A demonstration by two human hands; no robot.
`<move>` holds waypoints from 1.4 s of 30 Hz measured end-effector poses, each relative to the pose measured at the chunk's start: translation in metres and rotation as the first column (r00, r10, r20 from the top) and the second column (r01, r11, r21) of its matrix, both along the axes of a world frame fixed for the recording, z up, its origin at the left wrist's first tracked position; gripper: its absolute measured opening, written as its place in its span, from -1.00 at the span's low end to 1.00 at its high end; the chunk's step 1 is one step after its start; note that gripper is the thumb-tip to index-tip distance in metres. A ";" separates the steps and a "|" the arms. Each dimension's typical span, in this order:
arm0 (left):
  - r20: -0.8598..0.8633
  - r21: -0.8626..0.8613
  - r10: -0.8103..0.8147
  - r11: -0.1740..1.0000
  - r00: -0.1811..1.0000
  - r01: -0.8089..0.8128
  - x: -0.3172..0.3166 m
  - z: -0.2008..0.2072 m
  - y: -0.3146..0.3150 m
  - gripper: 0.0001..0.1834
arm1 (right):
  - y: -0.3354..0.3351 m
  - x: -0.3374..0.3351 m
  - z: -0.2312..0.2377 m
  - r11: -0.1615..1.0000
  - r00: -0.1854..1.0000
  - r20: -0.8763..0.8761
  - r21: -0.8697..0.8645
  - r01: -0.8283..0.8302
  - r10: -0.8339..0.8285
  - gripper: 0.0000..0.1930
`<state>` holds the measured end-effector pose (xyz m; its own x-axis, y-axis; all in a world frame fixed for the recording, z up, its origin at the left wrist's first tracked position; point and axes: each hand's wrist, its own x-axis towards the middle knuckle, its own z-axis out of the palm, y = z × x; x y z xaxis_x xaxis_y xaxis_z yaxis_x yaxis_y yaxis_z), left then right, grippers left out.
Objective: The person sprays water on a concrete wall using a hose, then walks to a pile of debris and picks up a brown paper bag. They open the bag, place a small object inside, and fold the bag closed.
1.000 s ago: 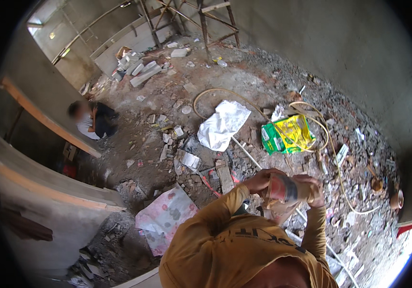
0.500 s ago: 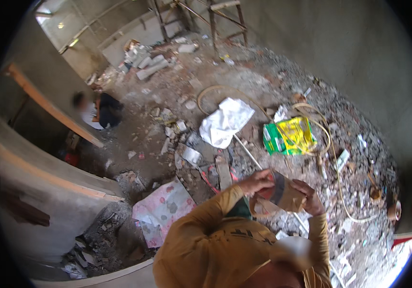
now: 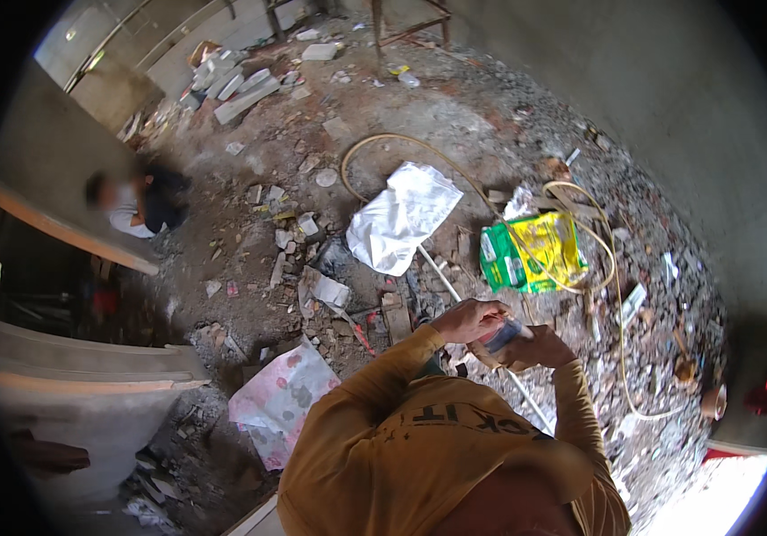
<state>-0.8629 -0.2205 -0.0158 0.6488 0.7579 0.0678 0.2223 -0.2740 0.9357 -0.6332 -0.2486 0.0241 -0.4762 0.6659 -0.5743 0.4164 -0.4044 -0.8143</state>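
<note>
In front of my chest I hold a small brown cardboard-like piece with a dark band (image 3: 507, 335) and a patch of red; its exact kind I cannot make out. My left hand (image 3: 471, 322) has its fingers bent together at the top left of it. From the right, my right hand (image 3: 537, 349) wraps round it and covers much of that side. Beyond my hands a white sack (image 3: 406, 217) lies on the ground, and to its right a green and yellow printed bag (image 3: 535, 255). A pale pole (image 3: 440, 272) runs from the sack down under my arms.
A tan hose (image 3: 617, 295) loops over and around the bag. Rubble covers the ground, with a flower-patterned sheet (image 3: 280, 402) at lower left. Another person (image 3: 142, 205) crouches by the left doorway. White blocks (image 3: 240, 89) lie far left; a rough frame (image 3: 412, 36) stands at the back.
The brown piece has turned and tilted, so its broad face shows less. My right hand has shifted left, closer to my left hand. The whole view has swung slightly.
</note>
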 end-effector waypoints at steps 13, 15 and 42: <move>-0.059 -0.296 0.442 0.848 0.895 -0.439 -0.173 -0.034 0.226 -0.56 | 0.318 -0.162 -0.064 0.963 0.951 -0.154 0.076 -0.260 0.269 -0.84; -0.275 -0.250 0.435 0.829 0.857 -0.501 -0.191 -0.032 0.271 -0.55 | 0.380 -0.183 -0.071 0.901 0.908 -0.106 0.214 -0.378 0.406 -0.85; -0.011 -0.098 0.980 0.195 0.197 -0.976 -0.555 -0.078 0.823 -0.52 | 1.055 -0.629 -0.100 0.384 0.533 0.174 0.517 -0.765 0.828 -0.71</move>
<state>-1.4184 0.6029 -0.0939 -0.6186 0.7856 -0.0144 0.2230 0.1931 0.9555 -1.2625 0.8060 -0.0761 -0.9707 0.0962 -0.2203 0.2376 0.5222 -0.8191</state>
